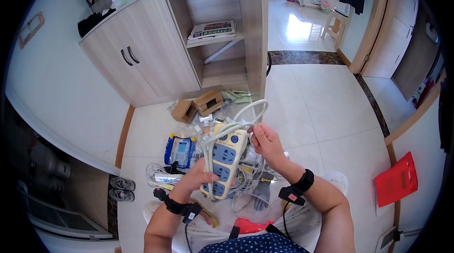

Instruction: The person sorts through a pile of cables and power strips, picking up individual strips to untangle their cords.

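My left hand [197, 175] is closed around a cream power strip [223, 171] with blue socket panels, its thumb lying across the front. A thick white cable [261, 103] is doubled along the strip's left edge and loops out past its upper end. At that loop my right hand [267, 142] has its fingers curled closed on the cable; the fingertips are partly hidden. Beneath both hands lies a pile of coiled white cords [157, 173], a grey glove [263, 194] and a blue and yellow package [180, 150].
Two small cardboard boxes [208, 103] sit beyond the pile, before a wooden cabinet [142, 52]. Its open door [257, 35] juts toward the pile; newspapers [213, 30] rest on a shelf. Grey shoes [122, 189] stand at left, and a red bag [396, 179] is at right.
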Action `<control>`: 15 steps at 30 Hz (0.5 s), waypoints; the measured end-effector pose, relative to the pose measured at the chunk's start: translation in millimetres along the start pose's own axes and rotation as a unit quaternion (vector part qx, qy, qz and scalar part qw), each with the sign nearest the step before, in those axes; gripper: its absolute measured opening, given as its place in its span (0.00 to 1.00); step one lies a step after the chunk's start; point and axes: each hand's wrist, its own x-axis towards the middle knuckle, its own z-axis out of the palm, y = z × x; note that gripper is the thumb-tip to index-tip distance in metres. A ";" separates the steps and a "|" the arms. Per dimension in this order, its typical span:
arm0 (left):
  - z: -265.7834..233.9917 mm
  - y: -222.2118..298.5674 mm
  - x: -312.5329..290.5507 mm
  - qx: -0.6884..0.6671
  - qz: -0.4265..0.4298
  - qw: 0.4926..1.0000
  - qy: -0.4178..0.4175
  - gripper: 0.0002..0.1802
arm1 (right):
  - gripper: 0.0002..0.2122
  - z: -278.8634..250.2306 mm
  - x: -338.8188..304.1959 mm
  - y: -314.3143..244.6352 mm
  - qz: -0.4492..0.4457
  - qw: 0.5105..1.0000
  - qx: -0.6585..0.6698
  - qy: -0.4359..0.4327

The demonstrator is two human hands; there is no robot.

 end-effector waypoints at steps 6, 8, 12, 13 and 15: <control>3.9 -6.7 2.8 -0.036 0.006 0.999 -0.017 0.41 | 0.14 14.3 -3.3 12.3 0.037 0.988 0.146 -0.036; 4.6 -6.3 5.2 -0.043 0.009 0.999 -0.027 0.42 | 0.12 23.3 -8.1 6.0 0.062 0.976 0.207 -0.024; -16.1 -23.0 8.0 0.034 0.014 0.999 -0.017 0.45 | 0.07 19.7 -6.9 11.8 0.073 0.965 0.248 -0.040; -17.0 -22.0 8.5 0.046 0.009 0.999 -0.019 0.45 | 0.06 18.6 -6.2 12.8 0.077 0.965 0.249 -0.041; -17.4 -19.4 9.2 0.084 0.000 0.996 -0.016 0.46 | 0.05 19.0 -6.5 12.6 0.092 0.960 0.260 -0.043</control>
